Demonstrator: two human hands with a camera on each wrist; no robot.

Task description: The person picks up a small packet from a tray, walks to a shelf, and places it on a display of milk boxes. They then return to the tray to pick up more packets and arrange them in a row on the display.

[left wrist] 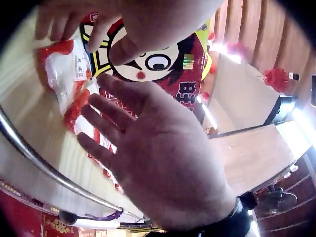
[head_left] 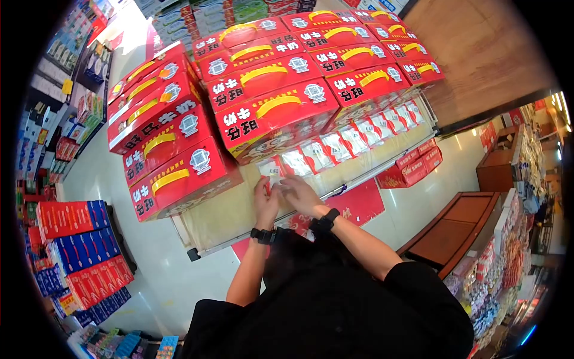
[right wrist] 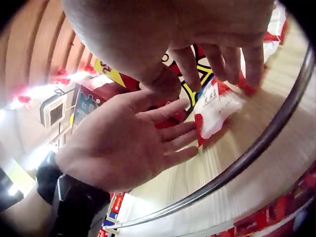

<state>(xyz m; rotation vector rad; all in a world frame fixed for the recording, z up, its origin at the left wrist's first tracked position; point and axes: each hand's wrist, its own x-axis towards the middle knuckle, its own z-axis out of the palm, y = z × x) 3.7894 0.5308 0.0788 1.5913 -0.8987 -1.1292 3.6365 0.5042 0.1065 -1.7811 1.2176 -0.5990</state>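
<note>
A white and red plastic packet (right wrist: pixel 217 111) with a small printed label lies at the left end of a row of similar packets (head_left: pixel 332 148), in front of red milk cartons (head_left: pixel 276 112). My left hand (head_left: pixel 266 202) is at this packet, its fingers extended and the fingertips touching the near end. From the right, my right hand (head_left: pixel 301 194) reaches in with fingers straight over the packets. In the left wrist view the palm of the right hand (left wrist: pixel 158 143) shows, its fingertips at the packets' edge. Each wrist wears a black band.
The cartons and packets stand on a pale, metal-rimmed platform (head_left: pixel 215 230). More red cartons (head_left: pixel 164 167) stack at the left. A wooden panel (head_left: pixel 472 54) rises at the right back, and red boxes (head_left: pixel 411 164) sit on the floor beyond the rim.
</note>
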